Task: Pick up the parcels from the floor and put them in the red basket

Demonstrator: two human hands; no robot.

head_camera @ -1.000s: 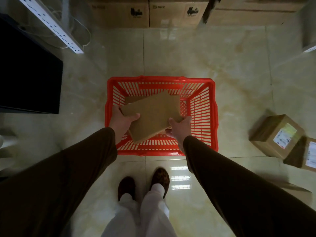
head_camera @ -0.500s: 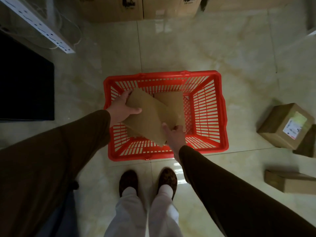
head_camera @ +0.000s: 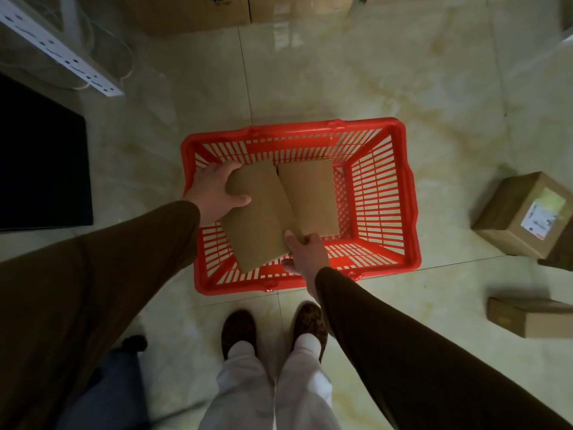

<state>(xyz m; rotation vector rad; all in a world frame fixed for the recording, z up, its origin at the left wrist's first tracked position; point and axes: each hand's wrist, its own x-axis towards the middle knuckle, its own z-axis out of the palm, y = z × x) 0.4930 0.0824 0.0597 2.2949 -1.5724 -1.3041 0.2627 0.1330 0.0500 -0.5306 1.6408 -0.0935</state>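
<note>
Left hand point(head_camera: 214, 190) grips the far end, and right hand point(head_camera: 305, 254) pinches the near corner, of a flat brown cardboard parcel point(head_camera: 259, 218) held tilted over the red slatted plastic basket point(head_camera: 409, 212). A second flat brown parcel point(head_camera: 310, 197) lies inside. The held parcel appears light and stiff; opposite edges suit holding. A labelled cardboard box point(head_camera: 524, 215) and a small brown box point(head_camera: 530, 318) remain on the pale tiled floor point(head_camera: 372, 72).
</note>
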